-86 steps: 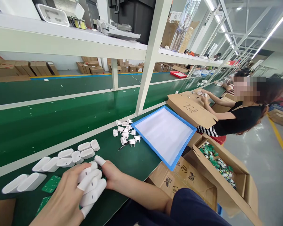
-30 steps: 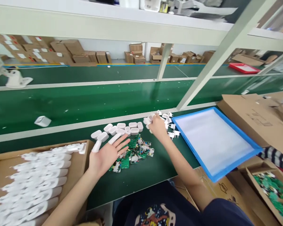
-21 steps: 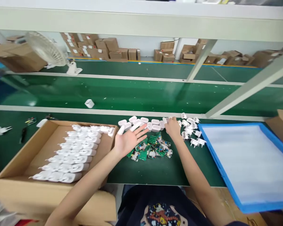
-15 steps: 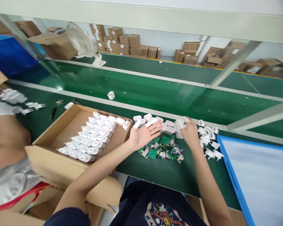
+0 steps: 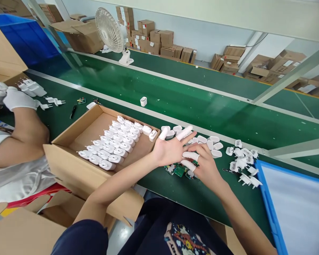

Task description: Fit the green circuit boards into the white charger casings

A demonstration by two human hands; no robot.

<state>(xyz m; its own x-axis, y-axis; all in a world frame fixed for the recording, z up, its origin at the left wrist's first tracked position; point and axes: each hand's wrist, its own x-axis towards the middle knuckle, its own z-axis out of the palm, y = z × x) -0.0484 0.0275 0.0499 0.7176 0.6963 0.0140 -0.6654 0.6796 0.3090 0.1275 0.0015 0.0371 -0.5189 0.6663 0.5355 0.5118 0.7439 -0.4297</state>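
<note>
My left hand [image 5: 168,150] is palm up with its fingers spread, holding nothing. White finger cots cover its thumb and two of its fingers. Against its outer edge rests my right hand [image 5: 204,164], fingers curled in and two of them in white cots; whatever lies between them is hidden. Beneath both hands is a pile of green circuit boards [image 5: 179,170], partly covered. Just beyond lie white plastic charger housings [image 5: 202,139] in loose rows. White plug pieces with pins [image 5: 241,157] are heaped to the right of my right hand.
An open cardboard box [image 5: 79,122] holds rows of white chargers [image 5: 119,143] at left. A blue-rimmed tray [image 5: 271,209] sits at right. One white housing [image 5: 143,101] stands farther back, near a clip fan [image 5: 110,32]. A co-worker's gloved hand [image 5: 20,97] is at far left.
My right hand has come back from the white housings to my left hand and now touches it. My left hand stays spread, palm up. The view has shifted.
</note>
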